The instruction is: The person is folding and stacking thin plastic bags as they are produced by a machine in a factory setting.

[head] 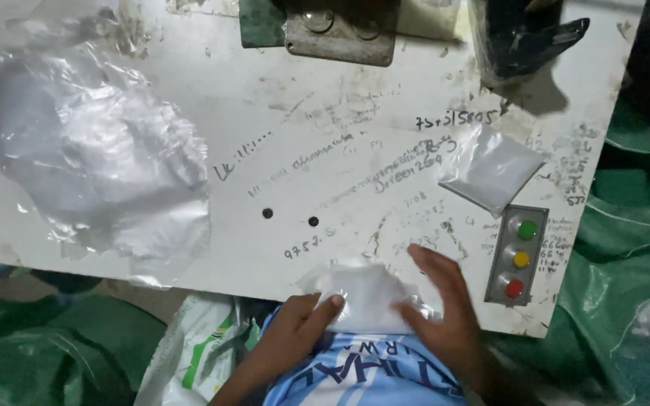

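Head view: a small clear plastic pouch [365,295] of white powder is seen at the near edge of a scuffed white counter [280,135], held between both hands; the left hand [299,319] is laid against the pouch's left side with its fingers closed on the edge, thumb on top; the right hand [439,301] is pressed on the pouch's right side, fingers spread flat and reaching onto the counter beyond it; the pouch is thus pinned between the two, partly over the counter's near rim and above a blue and white printed sack [362,372] lying just below.

A second filled pouch [490,167] is seen lying flat further off and to the right, well apart from the hands; just near of it a grey panel of three round buttons [519,254], green, yellow and red, is set into the counter, close beside the right hand; a heap of crumpled clear plastic film [95,150] is spread over the left part of the counter; a grey metal bracket [340,30] is fixed at the far edge, and a dark machine part [524,37] is wrapped in plastic at the far right; handwriting is scrawled across the surface; green sheeting [626,248] is bunched on the right and near left; nothing is seen lying between the hands and the held pouch.
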